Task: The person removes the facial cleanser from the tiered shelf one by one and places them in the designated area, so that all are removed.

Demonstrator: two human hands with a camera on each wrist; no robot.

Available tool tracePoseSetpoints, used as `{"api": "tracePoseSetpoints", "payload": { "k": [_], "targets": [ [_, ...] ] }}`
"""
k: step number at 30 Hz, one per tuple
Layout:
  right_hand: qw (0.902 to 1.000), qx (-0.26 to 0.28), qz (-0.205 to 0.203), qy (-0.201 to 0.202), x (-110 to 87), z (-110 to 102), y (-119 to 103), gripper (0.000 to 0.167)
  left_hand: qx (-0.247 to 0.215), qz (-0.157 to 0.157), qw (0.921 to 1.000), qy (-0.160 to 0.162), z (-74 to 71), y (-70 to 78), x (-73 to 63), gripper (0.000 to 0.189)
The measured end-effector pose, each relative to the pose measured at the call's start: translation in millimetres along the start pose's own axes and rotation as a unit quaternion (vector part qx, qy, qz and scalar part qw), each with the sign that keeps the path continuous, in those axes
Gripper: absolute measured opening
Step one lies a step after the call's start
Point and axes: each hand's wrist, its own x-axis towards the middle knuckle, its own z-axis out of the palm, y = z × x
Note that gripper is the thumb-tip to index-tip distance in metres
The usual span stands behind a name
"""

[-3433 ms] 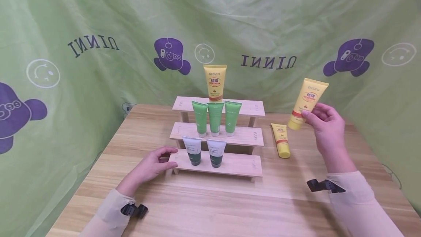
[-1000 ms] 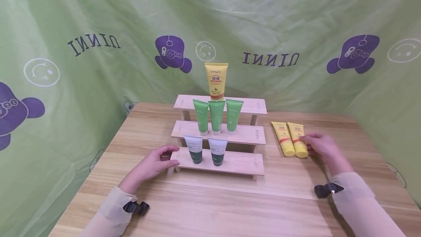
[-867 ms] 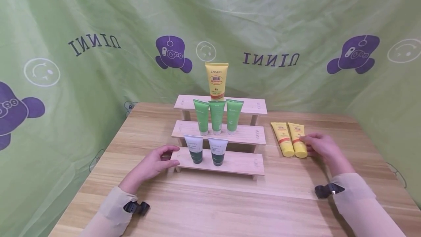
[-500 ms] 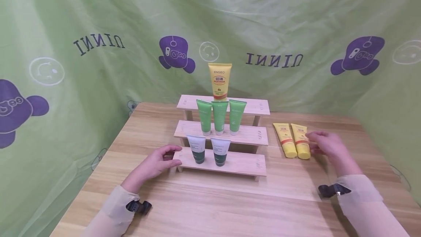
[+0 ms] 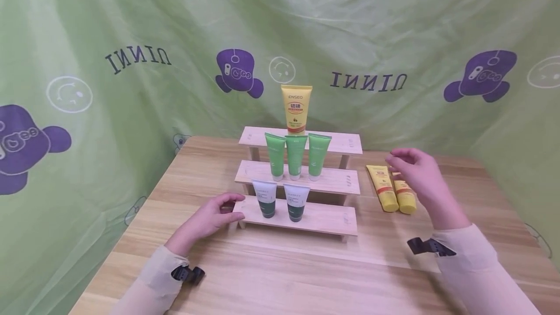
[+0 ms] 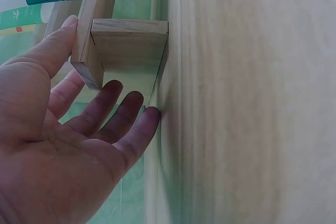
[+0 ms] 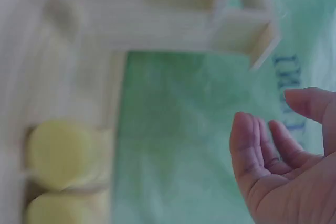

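Observation:
A three-tier wooden display stand (image 5: 328,218) stands mid-table. My left hand (image 5: 209,218) holds the left end of its lowest step, thumb on the front edge and index finger behind; the other fingers hang free in the left wrist view. My right hand (image 5: 417,176), holding nothing, is raised with loosely bent fingers over two yellow tubes lying side by side, the left tube (image 5: 382,191) and the right tube (image 5: 405,198), whose upper part it hides. Another yellow tube (image 5: 297,106) stands on the top step. Below are three green tubes (image 5: 295,157) and two white-and-green tubes (image 5: 264,196).
The stand and loose tubes rest on a wood-grain table (image 5: 280,276). A green cloth (image 5: 350,23) with purple cartoon figures hangs behind and at both sides. In the right wrist view two yellow caps (image 7: 63,153) show at lower left.
My right hand has laid the yellow tube it held beside the other one, let go, and risen away toward the back left. The left hand stays at the stand's lowest step.

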Motion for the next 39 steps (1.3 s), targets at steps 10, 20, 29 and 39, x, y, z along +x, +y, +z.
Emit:
{"api": "tracePoseSetpoints", "payload": {
  "k": [10,20,29,39],
  "targets": [
    [0.9921,0.096,-0.081,-0.009,15.7,34.5,-58.8,0.043,-0.011,0.008,0.9999,-0.006,2.9,-22.9,10.3,0.052],
    [0.9795,0.096,-0.155,-0.087,51.9,73.9,-91.4,0.043,-0.011,0.002,0.9999,-0.008,2.5,-20.8,8.5,0.053],
    [0.9713,0.084,-0.179,-0.133,74.2,95.2,-123.1,0.047,-0.002,0.002,1.0000,-0.003,0.0,-19.4,7.9,0.053],
    [0.9636,0.110,-0.147,-0.194,83.5,107.8,-127.4,0.044,-0.006,0.002,1.0000,-0.002,-0.9,-18.3,6.1,0.053]
  ]
}}
